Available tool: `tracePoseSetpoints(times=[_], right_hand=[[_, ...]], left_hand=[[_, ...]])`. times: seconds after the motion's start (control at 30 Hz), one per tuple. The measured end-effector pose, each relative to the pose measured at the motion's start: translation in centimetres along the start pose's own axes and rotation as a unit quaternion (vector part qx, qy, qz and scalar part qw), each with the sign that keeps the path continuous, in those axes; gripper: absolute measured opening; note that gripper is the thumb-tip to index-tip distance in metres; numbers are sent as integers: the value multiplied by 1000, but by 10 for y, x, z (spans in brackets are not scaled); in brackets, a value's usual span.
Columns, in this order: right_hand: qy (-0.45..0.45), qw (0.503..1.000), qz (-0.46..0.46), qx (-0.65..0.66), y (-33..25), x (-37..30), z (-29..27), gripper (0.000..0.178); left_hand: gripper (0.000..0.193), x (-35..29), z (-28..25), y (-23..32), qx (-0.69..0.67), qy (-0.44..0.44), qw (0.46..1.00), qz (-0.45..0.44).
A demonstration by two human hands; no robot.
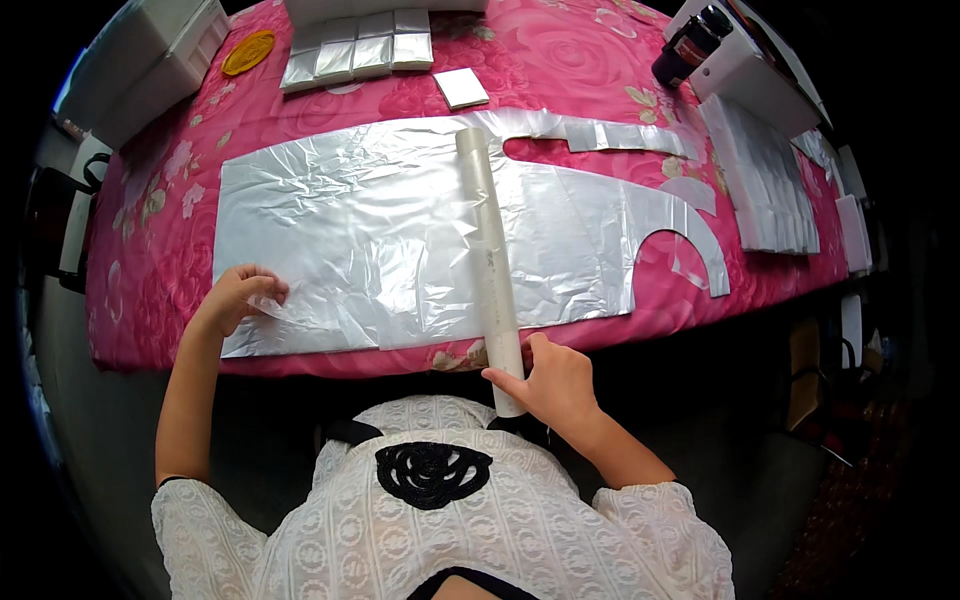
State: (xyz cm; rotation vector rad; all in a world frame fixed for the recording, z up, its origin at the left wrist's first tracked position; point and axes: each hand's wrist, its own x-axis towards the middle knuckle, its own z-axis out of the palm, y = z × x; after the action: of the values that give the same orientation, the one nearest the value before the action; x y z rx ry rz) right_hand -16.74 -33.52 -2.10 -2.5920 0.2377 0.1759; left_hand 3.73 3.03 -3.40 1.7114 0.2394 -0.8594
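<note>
A thin, shiny, see-through plastic apron [390, 230] lies spread flat across the table, its neck loop and strap parts toward the right. Across its middle rests a long pale tube [487, 250], running from the far side to beyond the table's near edge. My right hand [550, 380] grips the tube's near end, thumb on the left and fingers on the right. My left hand [245, 298] pinches the film at the apron's near left corner, and the plastic there is lifted and wrinkled.
A pink flowered cloth [150, 290] covers the table. Stacks of folded plastic packets [360, 45] sit at the back, with one single packet [461, 88] nearer. A pile of flat film sheets [765, 180], a dark bottle [692, 45], white boxes [150, 70] and a yellow coil [248, 52] stand around.
</note>
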Motion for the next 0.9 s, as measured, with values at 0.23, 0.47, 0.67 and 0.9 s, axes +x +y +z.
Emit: tracePoseSetpoints(times=[0.23,0.47,0.67,0.9], right_hand=[[-85,984,81,136,6,0,5,42],[-101,977,103,156,5,3,4,40],[-102,972,106,182,10,2,2,39],[-117,968,108,196,16,4,4,43]], left_hand=[[11,18,-34,5,117,28,993,-3],[19,-11,0,42,669,305,626,259],[38,-14,175,56,380,34,776,502],[63,50,244,-1,439,70,773,452]])
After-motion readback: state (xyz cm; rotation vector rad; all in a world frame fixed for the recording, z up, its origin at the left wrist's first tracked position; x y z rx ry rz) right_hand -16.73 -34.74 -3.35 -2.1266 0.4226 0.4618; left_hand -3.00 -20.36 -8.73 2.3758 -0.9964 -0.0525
